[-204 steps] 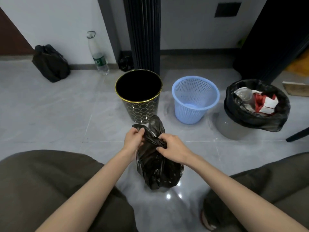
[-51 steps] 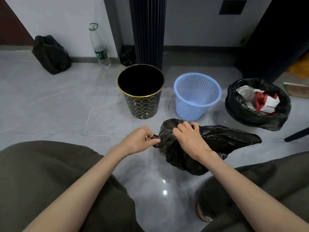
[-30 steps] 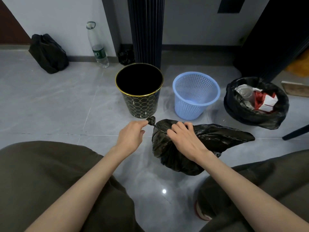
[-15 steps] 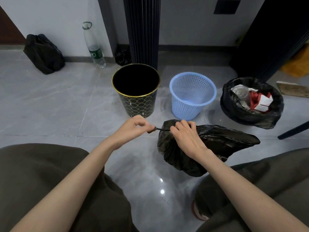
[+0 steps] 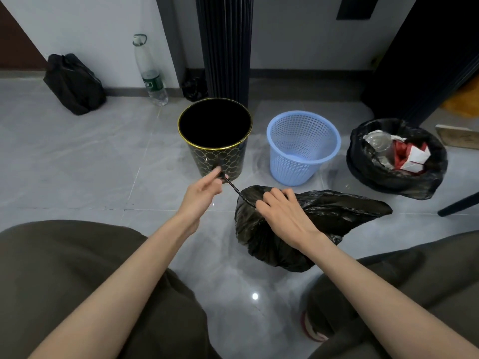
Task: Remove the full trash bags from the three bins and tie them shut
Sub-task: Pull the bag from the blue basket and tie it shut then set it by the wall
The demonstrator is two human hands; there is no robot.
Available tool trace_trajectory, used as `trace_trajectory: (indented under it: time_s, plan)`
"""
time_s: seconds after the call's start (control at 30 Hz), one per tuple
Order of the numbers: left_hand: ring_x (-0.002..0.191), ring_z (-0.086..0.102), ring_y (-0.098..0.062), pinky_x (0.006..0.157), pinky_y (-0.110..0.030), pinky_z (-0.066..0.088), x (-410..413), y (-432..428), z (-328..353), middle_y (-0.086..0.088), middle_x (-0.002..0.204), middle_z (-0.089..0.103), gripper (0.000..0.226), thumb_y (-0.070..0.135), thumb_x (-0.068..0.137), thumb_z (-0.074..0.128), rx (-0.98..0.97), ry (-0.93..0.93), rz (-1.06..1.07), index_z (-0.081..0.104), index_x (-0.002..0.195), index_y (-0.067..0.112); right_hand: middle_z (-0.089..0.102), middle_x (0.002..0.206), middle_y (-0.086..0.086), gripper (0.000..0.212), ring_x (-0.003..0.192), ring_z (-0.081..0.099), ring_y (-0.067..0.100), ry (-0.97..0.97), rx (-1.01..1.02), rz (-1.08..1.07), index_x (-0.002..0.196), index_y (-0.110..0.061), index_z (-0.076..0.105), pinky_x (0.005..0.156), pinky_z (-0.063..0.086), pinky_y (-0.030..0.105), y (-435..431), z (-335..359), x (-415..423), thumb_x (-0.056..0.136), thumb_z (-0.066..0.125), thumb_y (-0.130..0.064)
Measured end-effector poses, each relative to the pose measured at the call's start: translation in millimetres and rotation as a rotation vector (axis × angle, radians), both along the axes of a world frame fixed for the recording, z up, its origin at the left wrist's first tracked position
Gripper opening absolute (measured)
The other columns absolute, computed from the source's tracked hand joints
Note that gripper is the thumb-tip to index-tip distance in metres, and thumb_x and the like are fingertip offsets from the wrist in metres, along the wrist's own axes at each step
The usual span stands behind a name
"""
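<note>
The trash bag [image 5: 324, 211] lies on the floor [image 5: 103, 177], long axis running 9 to 3 o'clock. The right hand [image 5: 282, 213] grips its neck at the 9 o'clock end. The left hand [image 5: 202, 193] pinches the twisted strand [image 5: 236, 189], drawn taut toward 10 o'clock from the neck.

Single head view (wide-angle), facing forward and down over lap [image 5: 64, 268]; floor [image 5: 77, 164] near, wall [image 5: 90, 27] far at top.
</note>
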State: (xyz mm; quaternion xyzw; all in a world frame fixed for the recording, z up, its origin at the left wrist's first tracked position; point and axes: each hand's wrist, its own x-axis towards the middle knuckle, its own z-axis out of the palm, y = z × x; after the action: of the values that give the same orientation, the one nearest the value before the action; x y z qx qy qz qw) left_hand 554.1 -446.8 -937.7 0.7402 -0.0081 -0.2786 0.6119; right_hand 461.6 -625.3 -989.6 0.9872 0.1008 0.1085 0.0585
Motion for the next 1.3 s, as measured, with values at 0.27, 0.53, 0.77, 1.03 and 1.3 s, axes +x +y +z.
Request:
trace_trajectory:
  time_s: [0.27, 0.53, 0.77, 1.03, 1.3]
  plan:
    - [0.118, 0.054, -0.026, 0.097, -0.033, 0.042, 17.6, 19.6, -22.9, -0.004, 0.128, 0.059, 0.061, -0.009, 0.081, 0.05, 0.527, -0.485, -0.147, 0.042, 0.138, 0.012, 0.049, 0.071, 0.001, 0.026, 0.072, 0.048, 0.023, -0.006, 0.016, -0.055, 0.073, -0.018, 0.047, 0.067, 0.039, 0.036, -8.3, 3.8, -2.8, 0.069, 0.065, 0.001]
    - [0.095, 0.06, -0.011, 0.086, -0.028, 0.046, 12.5, 2.8, 19.8, 0.007, 0.104, 0.066, 0.027, 0.021, 0.099, 0.037, 0.236, -0.74, 0.006, 0.06, 0.113, 0.018, 0.048, 0.068, 0.002, 0.03, 0.069, 0.047, 0.024, 0.052, 0.026, -0.067, 0.072, -0.017, 0.048, 0.064, 0.041, 0.037, -12.0, 3.3, -0.9, 0.065, 0.067, 0.006]
    - [0.127, 0.045, -0.017, 0.119, -0.044, 0.0, -18.7, -15.1, -15.5, -0.002, 0.132, 0.053, 0.048, 0.038, 0.096, 0.042, 0.768, -0.766, -0.883, 0.035, 0.138, 0.015, 0.05, 0.076, 0.001, 0.021, 0.077, 0.05, 0.023, 0.052, 0.034, -0.013, 0.08, -0.018, 0.053, 0.07, 0.025, 0.034, -6.9, 0.0, 0.1, 0.073, 0.065, -0.002]
    - [0.074, 0.052, -0.029, 0.069, -0.034, 0.039, -29.5, -22.6, -39.1, -0.005, 0.071, 0.055, 0.026, 0.018, 0.099, 0.033, 0.551, -0.59, -0.618, 0.043, 0.075, 0.015, 0.053, 0.091, 0.003, 0.002, 0.084, 0.052, 0.022, 0.154, 0.131, -0.004, 0.087, -0.015, 0.055, 0.067, 0.038, 0.033, -3.7, -6.1, -1.5, 0.086, 0.055, -0.014]
    - [0.067, 0.043, -0.009, 0.061, -0.022, 0.031, -32.5, -27.5, -53.1, 0.007, 0.066, 0.045, 0.033, 0.013, 0.091, 0.038, 0.392, -0.176, -0.427, 0.047, 0.06, 0.021, 0.041, 0.13, 0.005, 0.033, 0.114, 0.045, 0.025, 0.434, 0.309, -0.072, 0.132, -0.022, 0.04, 0.086, 0.042, 0.037, -3.5, -22.3, -11.4, 0.1, 0.035, -0.032]
